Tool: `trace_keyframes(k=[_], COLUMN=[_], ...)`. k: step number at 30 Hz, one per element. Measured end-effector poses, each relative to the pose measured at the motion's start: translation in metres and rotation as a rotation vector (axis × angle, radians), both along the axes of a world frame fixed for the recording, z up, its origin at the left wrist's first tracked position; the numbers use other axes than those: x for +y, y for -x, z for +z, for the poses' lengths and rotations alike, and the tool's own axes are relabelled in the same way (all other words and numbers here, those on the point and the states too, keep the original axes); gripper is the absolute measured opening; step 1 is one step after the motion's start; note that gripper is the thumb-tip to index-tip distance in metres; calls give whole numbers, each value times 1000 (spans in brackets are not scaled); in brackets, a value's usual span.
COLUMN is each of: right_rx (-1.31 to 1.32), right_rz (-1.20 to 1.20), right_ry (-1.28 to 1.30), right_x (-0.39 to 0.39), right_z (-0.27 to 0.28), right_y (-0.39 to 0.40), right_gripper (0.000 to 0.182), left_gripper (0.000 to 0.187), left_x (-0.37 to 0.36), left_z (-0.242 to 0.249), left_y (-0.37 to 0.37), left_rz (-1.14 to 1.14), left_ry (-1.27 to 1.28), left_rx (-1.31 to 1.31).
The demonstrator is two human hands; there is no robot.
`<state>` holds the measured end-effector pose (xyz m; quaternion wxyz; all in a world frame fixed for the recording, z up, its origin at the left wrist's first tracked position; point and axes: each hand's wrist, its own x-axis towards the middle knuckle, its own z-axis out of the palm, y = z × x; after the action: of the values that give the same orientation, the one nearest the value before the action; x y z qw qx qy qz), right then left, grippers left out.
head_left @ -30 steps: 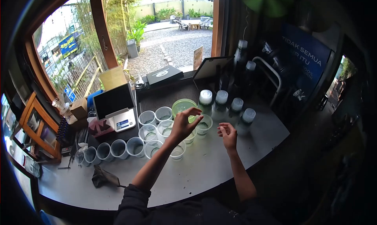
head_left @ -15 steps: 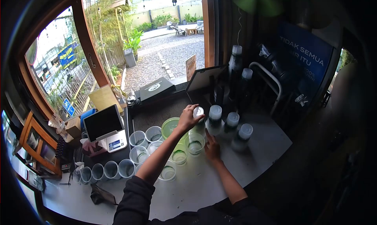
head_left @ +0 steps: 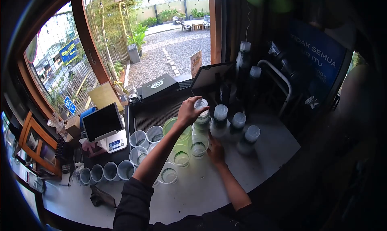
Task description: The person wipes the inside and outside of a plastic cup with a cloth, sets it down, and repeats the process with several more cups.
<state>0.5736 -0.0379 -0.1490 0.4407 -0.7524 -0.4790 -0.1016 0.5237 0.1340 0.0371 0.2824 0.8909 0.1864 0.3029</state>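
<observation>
My left hand (head_left: 192,110) grips the top of a stack of clear plastic cups (head_left: 202,119), its fingers around the upper rim. My right hand (head_left: 216,151) rests low beside the clear cup (head_left: 198,145) in front of that stack; its fingers are partly hidden and too dark to read. More upright cup stacks (head_left: 220,115) stand to the right. Single open cups (head_left: 167,174) stand in rows to the left, around a green round container (head_left: 171,128).
A tablet on a white stand (head_left: 104,124) is at the left, near a dark cloth (head_left: 101,197). A black box (head_left: 160,86) lies by the window. Tall stacks (head_left: 243,59) and a curved metal rail (head_left: 282,80) stand at the back right.
My left hand has lifted slightly, with the cup stack showing more beneath it. My right hand has shifted slightly down and left. The view has moved a little.
</observation>
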Motion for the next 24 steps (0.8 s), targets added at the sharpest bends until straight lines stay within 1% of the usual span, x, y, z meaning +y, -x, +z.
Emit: trace_keyframes(k=[1,2,5,8,12,14,15,17,18,20,22,23,24], right_rx=[54,110,112,128,119,136,221,391,424,485,640,634,629], right_rz=[7,15,7,19,19,32,78,172,107,-26,98,191,283], right_ry=[65,129,131,89,70,66,54,30,-63,-246,-417,-494,-571], right_x=[-2,-4,-5,-4,-3,-3,-2,3,1,-15,-32,-38,-41], right_z=[4,7,7,2,-1,-2,-6,-13,0,55,109,139,168], right_y=[1,2,3,1,-1,-3,-11,-26,-23,-9,11,31,56], right_gripper=[81,78,78,77,75,73,69,61,54,42,50,54,59], left_gripper=[60,60,60,60,58,58,58,56,55,49,50,54,65], left_x=[-1,-3,-5,-8,-21,-18,-17,-30,-36,-47,-56,-60,-70], left_z=[3,7,15,26,49,45,43,48,48,44,39,33,38], left_y=[-1,0,3,13,46,63,72,98,110,133,154,161,173], left_rz=[18,32,64,115,145,81,46,14,-4,-133,-255,-275,-301], left_ry=[-76,-97,-172,-139,166,461,608,742,811,998,1134,1079,1126], left_rx=[-54,-61,-111,-219,-316,-410,-457,-468,-473,-494,-490,-423,-371])
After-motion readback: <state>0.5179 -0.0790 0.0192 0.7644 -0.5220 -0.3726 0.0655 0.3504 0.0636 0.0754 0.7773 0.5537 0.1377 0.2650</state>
